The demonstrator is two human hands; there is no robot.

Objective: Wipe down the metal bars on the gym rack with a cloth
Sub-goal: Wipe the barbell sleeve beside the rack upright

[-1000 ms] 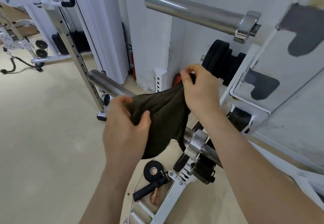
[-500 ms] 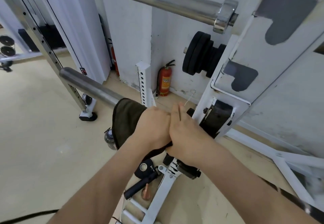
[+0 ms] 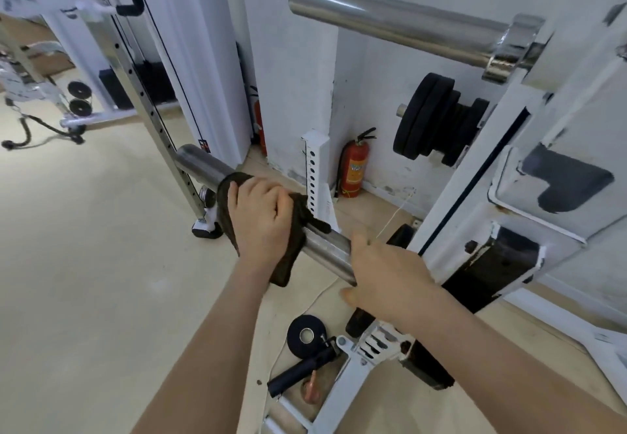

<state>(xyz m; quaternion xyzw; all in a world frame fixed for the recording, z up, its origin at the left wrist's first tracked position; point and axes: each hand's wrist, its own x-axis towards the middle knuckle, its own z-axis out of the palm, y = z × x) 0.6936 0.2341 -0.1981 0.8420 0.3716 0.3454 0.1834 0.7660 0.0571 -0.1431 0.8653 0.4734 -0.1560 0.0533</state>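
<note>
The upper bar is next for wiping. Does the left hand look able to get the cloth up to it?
Probably yes: nothing stands between the left hand, gripping the cloth on the lower bar, and the upper bar.

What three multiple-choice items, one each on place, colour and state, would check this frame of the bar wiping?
1. Where is the dark brown cloth?
A) draped over the lower round steel bar
B) flat on the floor
C) hung on the upper bar

2. What colour is the cylindrical fire extinguisher?
A) blue
B) red
C) green

3. What is the left hand doing?
A) hanging free
B) holding a tape roll
C) gripping the cloth around the lower bar

Answers:
1 A, the cloth wraps that bar under the left hand.
2 B, its body is plainly red.
3 C, its fingers curl over the cloth on the bar.
</note>
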